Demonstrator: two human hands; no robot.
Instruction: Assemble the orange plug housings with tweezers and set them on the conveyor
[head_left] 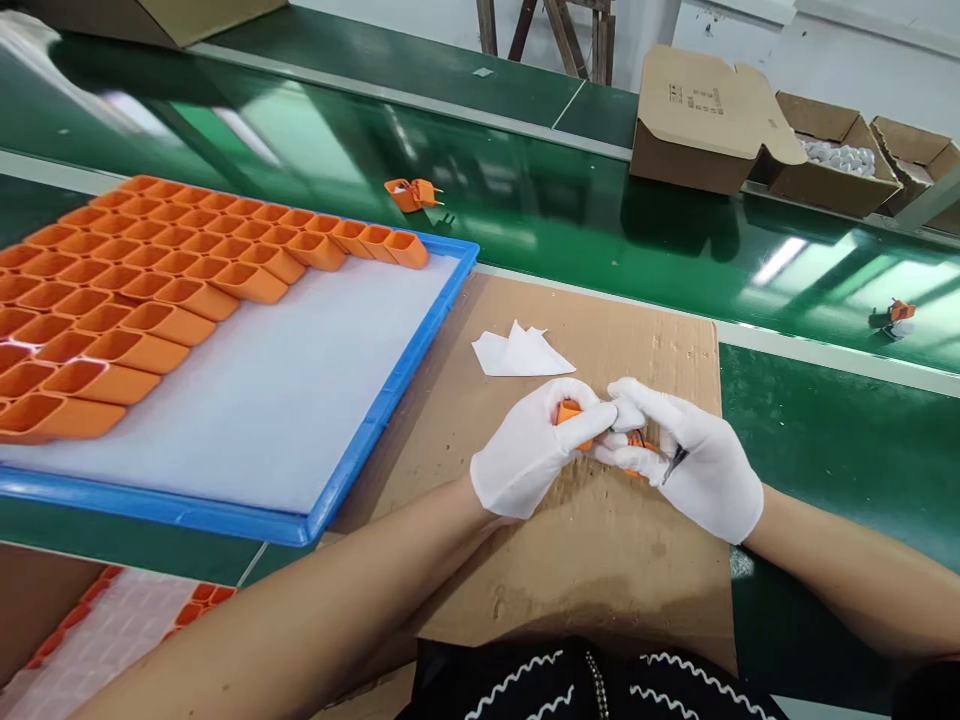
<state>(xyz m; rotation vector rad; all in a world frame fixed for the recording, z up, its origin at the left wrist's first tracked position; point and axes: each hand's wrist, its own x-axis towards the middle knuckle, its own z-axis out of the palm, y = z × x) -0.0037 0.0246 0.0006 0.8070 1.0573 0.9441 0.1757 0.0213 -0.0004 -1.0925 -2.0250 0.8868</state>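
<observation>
An orange plastic casing (568, 410) is gripped between the thumb and curled fingers of the gloved left hand (523, 445), above the cardboard sheet (600, 575). Just beside it, a second orange part (636, 441) with a dark wire is held in the closed fingers of the gloved right hand (694, 462). The fingertips are brought together between both parts, where details are hidden.

White fabric gloves (519, 455) cover both hands; black garment (592, 685), lower centre of frame, bears white wavy trim.
</observation>
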